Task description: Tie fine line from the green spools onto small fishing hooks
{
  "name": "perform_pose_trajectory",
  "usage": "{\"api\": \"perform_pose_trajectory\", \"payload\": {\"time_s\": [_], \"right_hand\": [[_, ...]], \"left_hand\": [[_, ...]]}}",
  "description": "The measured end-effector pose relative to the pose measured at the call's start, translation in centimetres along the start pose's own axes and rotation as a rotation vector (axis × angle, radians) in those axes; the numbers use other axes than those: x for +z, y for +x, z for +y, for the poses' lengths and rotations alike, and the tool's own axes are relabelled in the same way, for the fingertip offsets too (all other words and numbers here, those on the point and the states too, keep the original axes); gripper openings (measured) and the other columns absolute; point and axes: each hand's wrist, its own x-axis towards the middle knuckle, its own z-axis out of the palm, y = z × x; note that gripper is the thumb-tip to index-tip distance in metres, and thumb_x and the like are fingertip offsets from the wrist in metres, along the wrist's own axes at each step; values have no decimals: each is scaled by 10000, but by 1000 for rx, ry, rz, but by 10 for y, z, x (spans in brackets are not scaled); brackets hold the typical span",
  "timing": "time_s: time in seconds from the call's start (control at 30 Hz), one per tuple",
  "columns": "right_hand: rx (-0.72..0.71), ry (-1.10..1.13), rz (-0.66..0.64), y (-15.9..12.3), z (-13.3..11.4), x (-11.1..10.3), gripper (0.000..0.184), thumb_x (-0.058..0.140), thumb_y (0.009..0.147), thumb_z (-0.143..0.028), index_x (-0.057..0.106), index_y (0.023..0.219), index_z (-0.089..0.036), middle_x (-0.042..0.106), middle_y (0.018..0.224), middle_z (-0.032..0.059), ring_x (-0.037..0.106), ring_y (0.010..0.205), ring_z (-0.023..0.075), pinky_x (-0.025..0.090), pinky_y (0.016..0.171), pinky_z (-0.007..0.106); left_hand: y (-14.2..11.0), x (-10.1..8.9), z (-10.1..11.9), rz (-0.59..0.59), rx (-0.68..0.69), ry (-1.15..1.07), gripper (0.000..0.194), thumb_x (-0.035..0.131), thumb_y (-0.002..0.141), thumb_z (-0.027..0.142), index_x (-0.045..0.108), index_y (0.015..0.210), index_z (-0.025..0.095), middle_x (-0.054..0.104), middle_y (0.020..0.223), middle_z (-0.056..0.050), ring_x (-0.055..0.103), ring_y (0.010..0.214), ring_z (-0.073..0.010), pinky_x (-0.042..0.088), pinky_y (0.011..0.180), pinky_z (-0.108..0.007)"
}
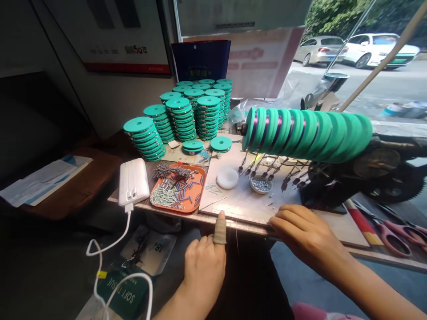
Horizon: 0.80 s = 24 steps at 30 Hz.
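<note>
My left hand (205, 260) is at the front edge of the board, its index finger straight and wearing a tan finger sleeve (220, 230). Its other fingers are curled in, so what they may hold is hidden. To the right, my right hand (303, 229) rests on the same edge with fingers bent and pressed together; its fingertips are mostly hidden. A thin line (237, 242) hangs over the edge between the hands. Ahead on the pale board (247, 206) lie a needle-like tool (215, 202), a round white piece (227, 178) and a small bowl of grey beads (261, 184).
Green foam spools (307, 133) fill a geared shaft at right, small metal fittings dangling beneath. Stacked green spools (180, 115) stand behind. An orange tray (180, 195) of small parts and a cabled white power bank (133, 182) are left; scissors (393, 235) lie right.
</note>
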Motion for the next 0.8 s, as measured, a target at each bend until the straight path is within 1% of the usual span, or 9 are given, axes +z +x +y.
{"api": "perform_pose_trajectory", "payload": {"time_s": [0.2, 0.47, 0.6, 0.67, 0.7, 0.77, 0.8], "right_hand": [[-35, -47, -89, -3, 0, -2, 171, 432, 869, -104, 582, 806, -152, 601, 724, 70, 550, 771, 200, 444, 699, 324], [-38, -32, -70, -3, 0, -1, 174, 437, 870, -109, 593, 795, -130, 602, 697, 80, 552, 751, 202, 455, 681, 327], [-27, 8, -51, -3, 0, 1, 161, 446, 861, -98, 591, 800, -135, 607, 702, 81, 551, 756, 202, 453, 670, 320], [13, 76, -29, -2, -1, -1, 145, 462, 852, -100, 585, 794, -149, 607, 702, 73, 547, 743, 197, 451, 661, 322], [54, 137, -15, -1, -2, -3, 132, 472, 847, -104, 583, 799, -159, 607, 709, 68, 547, 735, 192, 451, 657, 322], [187, 320, 21, 3, -6, -7, 111, 492, 839, -121, 577, 801, -182, 605, 717, 51, 550, 722, 177, 453, 646, 310], [270, 435, 48, 6, -9, -10, 101, 503, 836, -133, 575, 795, -190, 604, 719, 44, 554, 717, 171, 455, 638, 301]], "left_hand": [[-1, 0, -1, -16, -8, 6, 756, 503, 744, 42, 131, 1398, 113, 531, 519, 53, 551, 507, -142, 385, 518, -280], [-1, 5, -1, -29, -3, -6, 728, 497, 749, 40, 171, 1394, 128, 529, 525, 46, 555, 510, -148, 397, 525, -274], [0, 5, -3, -24, -25, -34, 696, 502, 744, 37, 238, 1379, 141, 548, 528, 34, 572, 516, -162, 415, 527, -275], [1, -2, -7, -16, -51, -137, 658, 503, 752, 53, 283, 1365, 151, 554, 514, 30, 568, 494, -165, 422, 511, -271], [1, -8, -9, 5, -67, -250, 629, 500, 766, 76, 301, 1357, 152, 555, 507, 31, 559, 478, -158, 426, 502, -265], [2, -23, -9, 90, -127, -564, 532, 486, 806, 151, 365, 1324, 158, 565, 516, 27, 544, 468, -139, 447, 507, -253], [3, -31, -6, 166, -181, -751, 466, 475, 823, 187, 423, 1285, 162, 576, 538, 20, 545, 482, -128, 467, 541, -253]]}}
